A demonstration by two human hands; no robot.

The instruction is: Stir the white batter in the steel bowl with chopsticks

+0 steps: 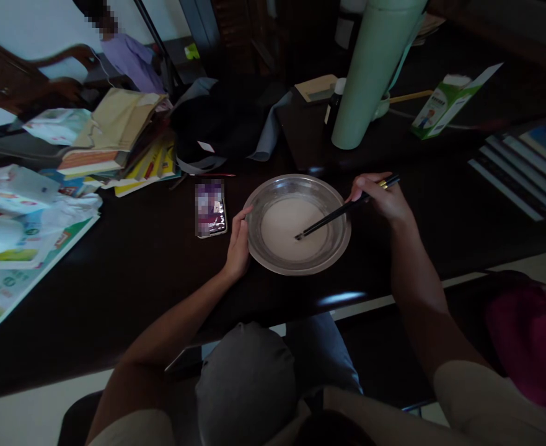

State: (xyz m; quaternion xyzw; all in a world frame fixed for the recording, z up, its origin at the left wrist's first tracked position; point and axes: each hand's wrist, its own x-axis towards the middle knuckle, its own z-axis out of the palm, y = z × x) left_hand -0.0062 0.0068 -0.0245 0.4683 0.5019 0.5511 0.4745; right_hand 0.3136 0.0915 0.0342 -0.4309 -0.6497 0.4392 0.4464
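A shiny metal bowl with a pale, milky liquid in it sits on the dark table in front of me. My left hand rests against the bowl's left rim, fingers curved along it. My right hand is closed on a pair of dark chopsticks, whose tips dip into the liquid near the bowl's middle. A phone lies flat just left of the bowl.
A tall pale green cylinder stands behind the bowl, next to a small carton. Books and papers pile up at the left, more books at the right, dark cloth at the back. Another person sits far left.
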